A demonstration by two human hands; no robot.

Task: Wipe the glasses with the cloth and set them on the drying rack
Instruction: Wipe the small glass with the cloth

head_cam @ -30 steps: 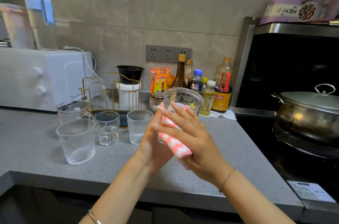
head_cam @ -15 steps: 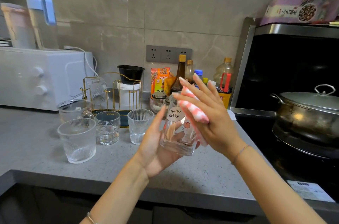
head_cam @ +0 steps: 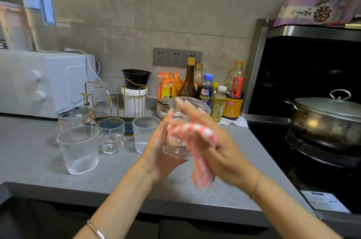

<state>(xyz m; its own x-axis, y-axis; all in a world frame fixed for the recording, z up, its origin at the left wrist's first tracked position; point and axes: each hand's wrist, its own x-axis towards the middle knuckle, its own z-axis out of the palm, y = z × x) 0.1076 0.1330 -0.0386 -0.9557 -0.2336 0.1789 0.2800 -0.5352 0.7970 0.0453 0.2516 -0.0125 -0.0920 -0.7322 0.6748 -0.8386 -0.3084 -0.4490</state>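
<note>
Pink-and-white check on the cloth [head_cam: 195, 133]; black "Hello" lettering on a white patch of the clear glass [head_cam: 178, 117]. Grey with fine pale speckles for the bench [head_cam: 39, 164]. Gold wire for the drying rack [head_cam: 117, 90]. Vertical ribbing on the clear tumbler [head_cam: 144, 133]. Black bowl [head_cam: 136, 78] over white tub [head_cam: 133, 100]; blue lid on the pitcher [head_cam: 39, 4].

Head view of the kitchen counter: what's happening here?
A person holds a clear glass printed "Hello" in the left hand and presses a pink-and-white cloth against its side with the right hand, wiping it above the counter. Four other glasses stand before the gold drying rack, which carries one rack glass.
</note>
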